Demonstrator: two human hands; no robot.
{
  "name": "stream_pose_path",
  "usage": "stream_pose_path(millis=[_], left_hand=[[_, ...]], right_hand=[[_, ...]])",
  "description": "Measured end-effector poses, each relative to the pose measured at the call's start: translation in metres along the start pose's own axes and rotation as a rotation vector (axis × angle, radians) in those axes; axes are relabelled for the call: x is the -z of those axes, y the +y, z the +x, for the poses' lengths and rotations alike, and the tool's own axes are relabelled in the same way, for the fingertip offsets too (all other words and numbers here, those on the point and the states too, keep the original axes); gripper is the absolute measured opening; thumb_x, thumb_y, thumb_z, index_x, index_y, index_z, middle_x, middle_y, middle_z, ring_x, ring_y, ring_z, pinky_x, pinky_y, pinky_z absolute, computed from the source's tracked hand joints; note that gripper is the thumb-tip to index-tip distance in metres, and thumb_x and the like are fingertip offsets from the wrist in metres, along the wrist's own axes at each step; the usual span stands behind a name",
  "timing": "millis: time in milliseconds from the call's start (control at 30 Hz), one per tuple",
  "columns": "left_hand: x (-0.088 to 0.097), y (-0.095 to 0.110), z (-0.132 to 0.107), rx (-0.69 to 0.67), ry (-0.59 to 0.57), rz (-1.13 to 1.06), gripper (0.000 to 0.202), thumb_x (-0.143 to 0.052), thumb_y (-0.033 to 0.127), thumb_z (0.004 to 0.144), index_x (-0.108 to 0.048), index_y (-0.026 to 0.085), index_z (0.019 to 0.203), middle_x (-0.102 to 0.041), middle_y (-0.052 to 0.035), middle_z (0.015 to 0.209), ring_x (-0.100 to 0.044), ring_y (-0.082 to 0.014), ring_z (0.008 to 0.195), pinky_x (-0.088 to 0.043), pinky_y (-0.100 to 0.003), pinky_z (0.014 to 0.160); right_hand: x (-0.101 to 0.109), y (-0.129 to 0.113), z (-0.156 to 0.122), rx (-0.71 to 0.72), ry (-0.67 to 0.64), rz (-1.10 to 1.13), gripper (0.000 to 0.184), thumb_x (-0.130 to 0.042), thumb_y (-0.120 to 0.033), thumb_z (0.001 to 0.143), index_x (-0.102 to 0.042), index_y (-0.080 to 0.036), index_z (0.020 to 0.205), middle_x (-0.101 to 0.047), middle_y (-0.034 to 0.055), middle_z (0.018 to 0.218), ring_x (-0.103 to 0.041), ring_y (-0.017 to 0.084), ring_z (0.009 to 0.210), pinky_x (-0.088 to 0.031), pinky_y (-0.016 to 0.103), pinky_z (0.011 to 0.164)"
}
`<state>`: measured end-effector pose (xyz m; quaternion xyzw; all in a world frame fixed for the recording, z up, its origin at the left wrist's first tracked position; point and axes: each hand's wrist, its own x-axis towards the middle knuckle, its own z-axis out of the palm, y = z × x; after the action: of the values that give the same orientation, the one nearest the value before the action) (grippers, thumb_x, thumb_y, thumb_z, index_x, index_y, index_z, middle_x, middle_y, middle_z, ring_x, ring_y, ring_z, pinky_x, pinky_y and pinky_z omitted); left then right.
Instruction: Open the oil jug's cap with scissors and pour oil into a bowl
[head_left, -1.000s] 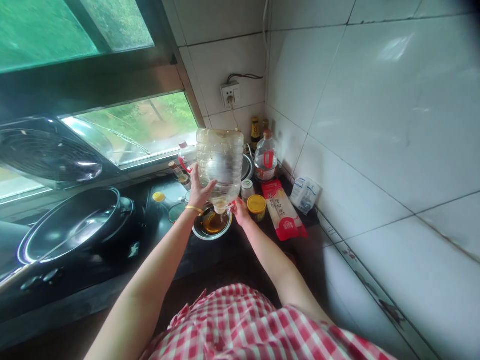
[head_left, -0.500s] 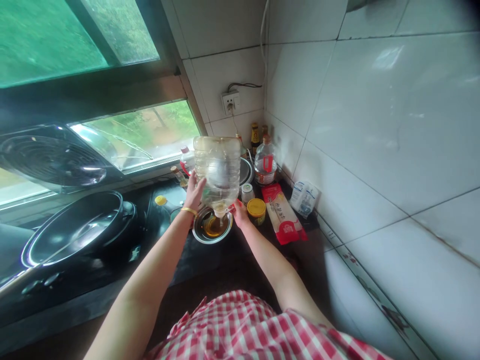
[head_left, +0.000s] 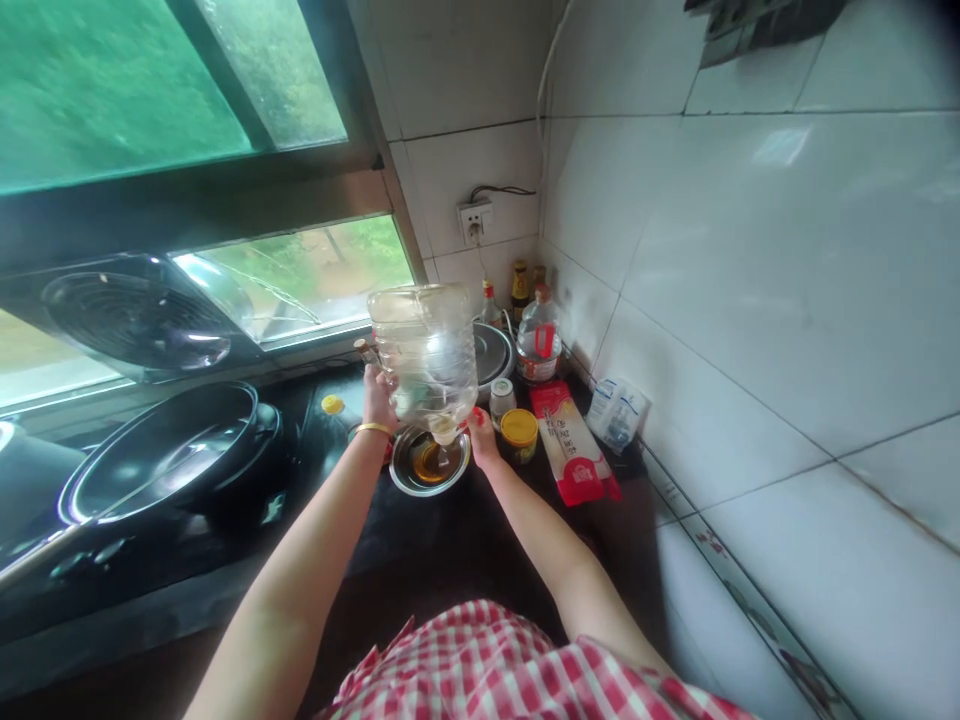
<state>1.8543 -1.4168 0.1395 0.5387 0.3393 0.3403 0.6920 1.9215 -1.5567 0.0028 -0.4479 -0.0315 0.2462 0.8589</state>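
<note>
A large clear plastic jug (head_left: 424, 345) is tipped neck-down over a metal bowl (head_left: 405, 482). Amber liquid (head_left: 433, 463), looking like oil, lies in the bowl beneath the mouth. My left hand (head_left: 379, 400) grips the jug's left side, a yellow band on that wrist. Around the neck and red cap area at the lower right, my right hand (head_left: 480, 432) is closed, its fingers partly hidden. Just right of that hand stand a yellow-lidded tub (head_left: 519, 432) and a small pale-capped jar (head_left: 501, 400).
A wok (head_left: 165, 455) sits on the stove at left. Bottles, a lidded pot (head_left: 491, 352) and a clear jug with red label (head_left: 538, 340) stand at the back. A red-and-white packet (head_left: 571, 445) and a plastic bag (head_left: 616, 412) lie along the right wall.
The jug has swung slightly left and tilted more, its base leaning away to the left. Both hands keep hold of it. The camera view has shifted a little.
</note>
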Motion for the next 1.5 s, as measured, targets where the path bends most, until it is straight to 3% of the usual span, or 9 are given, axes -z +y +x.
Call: stream_pose_path(millis=[200, 367, 600, 800, 1133, 1300, 1500], left_hand=[[0.016, 0.023, -0.023, -0.025, 0.095, -0.101, 0.052, -0.029, 0.061, 0.083, -0.062, 0.024, 0.096, -0.064, -0.0031, 0.094, -0.058, -0.0199, 0.1, -0.045, -0.031, 0.074], [0.026, 0.052, -0.045, -0.164, 0.058, -0.191, 0.046, -0.037, 0.055, 0.083, -0.06, 0.024, 0.107, -0.06, -0.0038, 0.119, -0.049, -0.0241, 0.12, -0.044, -0.037, 0.088], [0.039, 0.086, -0.061, -0.37, -0.086, -0.093, 0.059, -0.04, 0.068, 0.08, -0.054, 0.024, 0.117, -0.05, -0.0037, 0.129, -0.038, -0.0289, 0.131, -0.034, -0.049, 0.104], [0.033, 0.112, -0.09, -0.326, -0.001, -0.225, 0.045, -0.03, 0.046, 0.092, -0.055, 0.017, 0.115, -0.053, -0.0057, 0.129, -0.041, -0.0249, 0.129, -0.023, -0.051, 0.11], [0.042, 0.111, -0.104, -0.394, -0.013, -0.314, 0.037, -0.039, 0.046, 0.088, -0.06, 0.02, 0.105, -0.053, -0.0078, 0.134, -0.042, -0.027, 0.128, -0.021, -0.056, 0.108], [0.046, 0.112, -0.108, -0.454, -0.09, -0.326, 0.045, -0.049, 0.058, 0.081, -0.061, 0.021, 0.102, -0.053, -0.0061, 0.134, -0.04, -0.0271, 0.129, -0.026, -0.051, 0.109], [0.047, 0.11, -0.111, -0.482, -0.083, -0.311, 0.05, -0.055, 0.062, 0.075, -0.063, 0.02, 0.101, -0.057, -0.0051, 0.13, -0.042, -0.0278, 0.128, -0.027, -0.049, 0.11]], right_hand=[[-0.017, -0.021, -0.007, 0.103, -0.085, -0.085, 0.035, -0.068, -0.045, 0.068, -0.056, -0.021, 0.09, -0.059, -0.0024, 0.074, -0.053, 0.011, 0.066, -0.044, 0.026, 0.066], [-0.035, -0.04, -0.014, 0.163, -0.191, -0.136, 0.038, -0.067, -0.046, 0.07, -0.057, -0.021, 0.097, -0.063, 0.0018, 0.091, -0.056, 0.014, 0.079, -0.047, 0.028, 0.074], [-0.058, -0.058, -0.03, 0.192, -0.327, -0.1, 0.037, -0.065, -0.048, 0.074, -0.056, -0.022, 0.099, -0.063, 0.002, 0.094, -0.058, 0.015, 0.084, -0.049, 0.03, 0.077], [-0.065, -0.07, -0.043, 0.246, -0.357, -0.093, 0.034, -0.065, -0.048, 0.075, -0.056, -0.023, 0.096, -0.063, -0.0008, 0.088, -0.059, 0.013, 0.078, -0.05, 0.028, 0.074], [-0.074, -0.084, -0.058, 0.267, -0.413, -0.078, 0.027, -0.067, -0.043, 0.076, -0.057, -0.024, 0.092, -0.066, -0.0015, 0.089, -0.063, 0.015, 0.083, -0.052, 0.033, 0.083], [-0.075, -0.086, -0.058, 0.264, -0.42, -0.099, 0.03, -0.067, -0.043, 0.075, -0.056, -0.024, 0.094, -0.067, -0.0007, 0.09, -0.063, 0.016, 0.087, -0.051, 0.034, 0.086], [-0.075, -0.087, -0.056, 0.24, -0.424, -0.108, 0.035, -0.067, -0.048, 0.073, -0.055, -0.023, 0.095, -0.067, 0.0008, 0.094, -0.063, 0.018, 0.09, -0.051, 0.037, 0.088]])
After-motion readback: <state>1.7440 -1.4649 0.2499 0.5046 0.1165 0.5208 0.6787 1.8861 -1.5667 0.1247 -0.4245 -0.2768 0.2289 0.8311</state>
